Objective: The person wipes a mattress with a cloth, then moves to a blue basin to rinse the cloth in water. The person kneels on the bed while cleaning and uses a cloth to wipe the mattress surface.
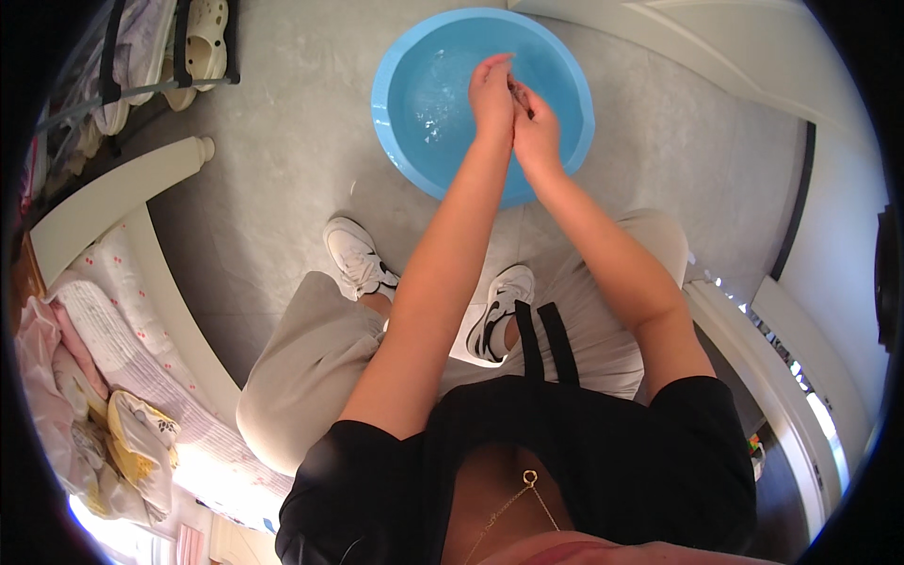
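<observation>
A round blue plastic basin (387, 134) stands on the floor in front of me, with water (441, 92) in its bottom throwing back bright glints. Above it, my left hand (492, 99) and my right hand (539, 134) meet near the right half of the basin. Between the two palms a small dark, wet-looking item (521, 97) is partly visible; fingers cover most of it, and I cannot tell what it is. The left fingers curl over at the top, while the right thumb lies along the item's side.
My knees and white sneakers (352, 258) flank the near floor. A white bed frame (120, 201) with bedding (134, 339) and crumpled clothes (134, 445) lies left. A shoe rack (145, 92) stands upper left. White panels (706, 42) bound the upper right.
</observation>
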{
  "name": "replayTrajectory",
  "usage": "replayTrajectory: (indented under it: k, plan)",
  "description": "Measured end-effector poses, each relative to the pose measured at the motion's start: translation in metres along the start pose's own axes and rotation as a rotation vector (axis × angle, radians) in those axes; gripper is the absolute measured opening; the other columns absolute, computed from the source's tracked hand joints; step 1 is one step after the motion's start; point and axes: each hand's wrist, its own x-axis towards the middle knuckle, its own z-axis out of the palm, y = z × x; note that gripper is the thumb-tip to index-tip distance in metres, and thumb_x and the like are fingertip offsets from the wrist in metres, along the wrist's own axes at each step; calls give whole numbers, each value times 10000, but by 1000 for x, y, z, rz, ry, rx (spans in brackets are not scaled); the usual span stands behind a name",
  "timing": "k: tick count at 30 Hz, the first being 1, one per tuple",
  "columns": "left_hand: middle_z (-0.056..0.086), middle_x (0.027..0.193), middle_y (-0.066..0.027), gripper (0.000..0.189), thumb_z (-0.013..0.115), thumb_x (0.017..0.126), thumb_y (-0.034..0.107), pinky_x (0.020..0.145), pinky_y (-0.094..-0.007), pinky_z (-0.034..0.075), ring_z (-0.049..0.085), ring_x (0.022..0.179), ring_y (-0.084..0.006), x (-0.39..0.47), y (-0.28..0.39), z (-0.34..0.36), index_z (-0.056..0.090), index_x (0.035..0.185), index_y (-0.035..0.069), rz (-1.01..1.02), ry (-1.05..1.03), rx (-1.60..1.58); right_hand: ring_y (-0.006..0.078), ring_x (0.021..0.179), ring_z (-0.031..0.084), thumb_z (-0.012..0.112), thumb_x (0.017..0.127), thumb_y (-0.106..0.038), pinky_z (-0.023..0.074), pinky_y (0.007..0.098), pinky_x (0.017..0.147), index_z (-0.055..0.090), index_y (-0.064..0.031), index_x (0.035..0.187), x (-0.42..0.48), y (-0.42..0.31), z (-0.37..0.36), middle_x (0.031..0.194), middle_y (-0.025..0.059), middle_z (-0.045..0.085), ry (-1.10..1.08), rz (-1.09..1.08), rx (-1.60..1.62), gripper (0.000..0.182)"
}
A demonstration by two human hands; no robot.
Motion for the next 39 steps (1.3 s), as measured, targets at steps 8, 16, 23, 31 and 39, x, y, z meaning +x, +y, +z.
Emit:
replayTrajectory:
  k: [8,16,23,31,39]
  plan:
    - [642,1283,-130,679,603,950,614,998,-418,500,646,1172,-250,20,3,-35,577,1390,98,-272,-115,46,121,892,694,591,1033,-110,547,277,784,702,38,1160,21,-3,-16,997,84,750,-91,-109,55,224]
    - [667,1282,-110,510,410,1090,444,954,-400,551,668,1132,-232,6,-9,-28,572,1391,66,-393,-400,-417,318,1128,632,606,1019,-333,514,420,928,747,-140,1163,20,-18,-18,1256,141,673,-10,-436,-471,278]
    - [650,846,-17,506,392,1101,529,638,-302,499,613,736,-119,-33,29,20,656,1051,101,-284,-242,52,452,1432,400,529,1047,-401,418,481,1089,694,-234,1348,38,-21,-40,1584,153,441,278,-678,-942,381]
    - [450,606,40,522,381,1093,560,400,-260,256,350,436,-81,-24,32,4,533,820,143,-176,-272,194,313,1293,582,592,1018,-457,469,379,1063,535,-106,1488,42,-37,-29,1410,156,602,-348,-3,-46,589]
    - [458,560,-4,562,378,1079,560,389,-294,257,365,426,-107,-21,33,-3,551,792,109,-186,-249,337,236,1011,672,607,1010,-514,521,350,919,667,-27,1277,26,-28,-17,1144,129,719,-295,-79,-8,559]
